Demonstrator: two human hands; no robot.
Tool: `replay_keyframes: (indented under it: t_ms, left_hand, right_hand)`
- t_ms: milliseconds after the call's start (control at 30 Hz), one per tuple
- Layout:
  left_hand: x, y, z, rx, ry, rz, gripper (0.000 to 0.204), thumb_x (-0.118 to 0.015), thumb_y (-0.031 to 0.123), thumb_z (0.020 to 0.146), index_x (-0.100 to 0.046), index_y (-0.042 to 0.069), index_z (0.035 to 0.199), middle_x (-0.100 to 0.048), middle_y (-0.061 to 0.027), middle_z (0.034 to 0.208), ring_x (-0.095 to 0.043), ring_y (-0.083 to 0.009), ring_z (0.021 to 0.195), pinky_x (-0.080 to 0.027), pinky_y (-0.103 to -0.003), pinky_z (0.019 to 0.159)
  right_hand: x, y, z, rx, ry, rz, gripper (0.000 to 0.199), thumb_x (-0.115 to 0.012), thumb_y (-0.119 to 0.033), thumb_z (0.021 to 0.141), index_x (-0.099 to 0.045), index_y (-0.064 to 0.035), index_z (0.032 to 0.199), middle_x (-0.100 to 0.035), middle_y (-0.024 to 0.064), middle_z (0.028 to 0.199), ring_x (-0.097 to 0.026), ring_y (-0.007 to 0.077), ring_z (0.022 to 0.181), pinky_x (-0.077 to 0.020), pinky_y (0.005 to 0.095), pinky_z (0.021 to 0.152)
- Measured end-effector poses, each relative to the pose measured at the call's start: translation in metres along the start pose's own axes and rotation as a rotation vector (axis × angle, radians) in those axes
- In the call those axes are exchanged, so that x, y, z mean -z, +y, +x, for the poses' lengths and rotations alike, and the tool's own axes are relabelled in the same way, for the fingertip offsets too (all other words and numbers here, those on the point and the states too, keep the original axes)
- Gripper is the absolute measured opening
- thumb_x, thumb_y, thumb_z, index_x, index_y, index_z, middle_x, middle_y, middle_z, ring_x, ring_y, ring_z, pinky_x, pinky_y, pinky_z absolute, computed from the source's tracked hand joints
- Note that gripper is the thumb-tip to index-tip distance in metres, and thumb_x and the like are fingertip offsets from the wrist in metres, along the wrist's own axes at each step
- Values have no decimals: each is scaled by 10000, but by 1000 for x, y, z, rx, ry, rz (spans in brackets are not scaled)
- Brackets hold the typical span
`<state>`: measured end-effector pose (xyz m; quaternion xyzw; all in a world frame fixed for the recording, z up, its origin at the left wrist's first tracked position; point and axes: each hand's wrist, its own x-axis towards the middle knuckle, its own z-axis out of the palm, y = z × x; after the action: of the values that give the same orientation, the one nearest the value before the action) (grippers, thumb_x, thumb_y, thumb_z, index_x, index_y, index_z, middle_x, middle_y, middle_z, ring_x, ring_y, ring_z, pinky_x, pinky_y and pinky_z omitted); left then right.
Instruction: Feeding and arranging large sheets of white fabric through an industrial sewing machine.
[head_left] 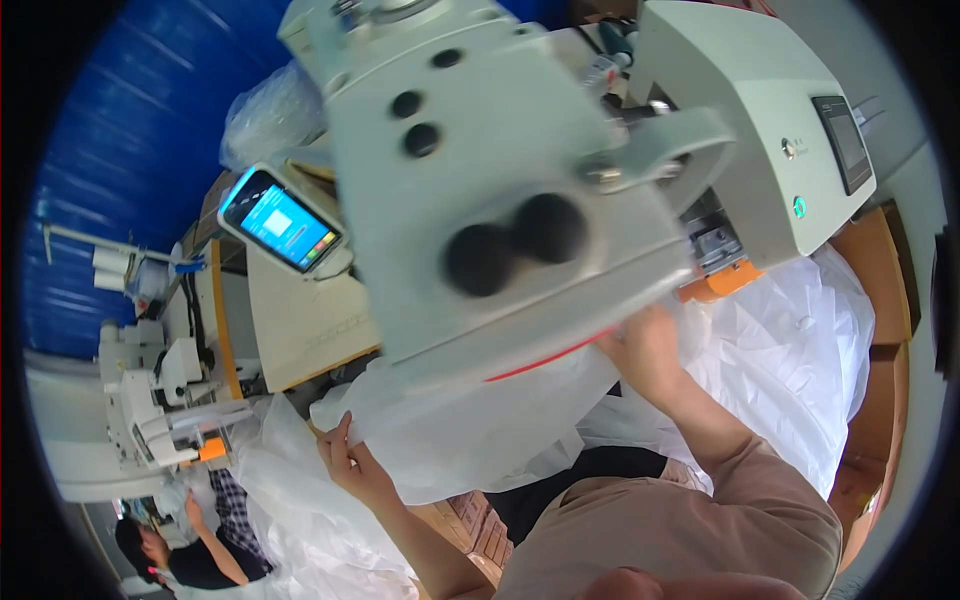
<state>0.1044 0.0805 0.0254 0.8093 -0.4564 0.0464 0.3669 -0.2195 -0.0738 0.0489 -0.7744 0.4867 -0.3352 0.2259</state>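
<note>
Thin white sheet material (pixel 480 420) spreads across my lap and under the pale grey head (pixel 430 190) of a large industrial machine. My left hand (pixel 352 468) is at the sheet's left edge, with its fingers bent and closed on the material. Close below the machine head's right front corner, my right hand (pixel 648 358) is curled on the sheet; the head hides some of its fingertips. An orange part (pixel 722 282) of the machine sits just right of this hand. More white sheeting (pixel 790 340) lies bunched to the right.
A lit handheld screen (pixel 285 220) stands on the worktable (pixel 310 320) at the left. A control housing (pixel 745 120) rises at the right, near a cardboard box (pixel 880 270). At far left, another person (pixel 195 550) sits by a similar machine (pixel 150 400). Bagged clear plastic (pixel 270 115) lies behind.
</note>
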Motion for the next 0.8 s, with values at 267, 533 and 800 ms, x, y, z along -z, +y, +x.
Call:
replay_keyframes:
  t_ms: [267,533,800]
  left_hand:
    - [-14,64,7,364,-623,-628,306,-445,-44,731,-638,15,961,-596,-111,888,-564,-246,756,-436,-273,681]
    - [-82,82,-7,-245,-317,-116,144,-525,-9,764,-592,21,888,-575,-133,848,-568,-254,770,-434,-313,643]
    - [-84,69,-5,-254,-219,122,220,-585,46,746,-594,89,962,-584,-107,936,-579,-274,839,-488,-360,668]
  right_hand:
    - [72,58,-47,-535,58,805,216,-655,-51,722,-580,-55,925,-578,123,914,-553,304,851,-445,350,706]
    - [74,96,-41,-36,292,-484,281,-655,-19,628,-581,-77,893,-580,127,962,-541,344,920,-422,419,786]
    - [64,153,-19,93,244,-824,497,-711,-69,623,-557,-31,1094,-587,158,1039,-525,348,1022,-371,437,951]
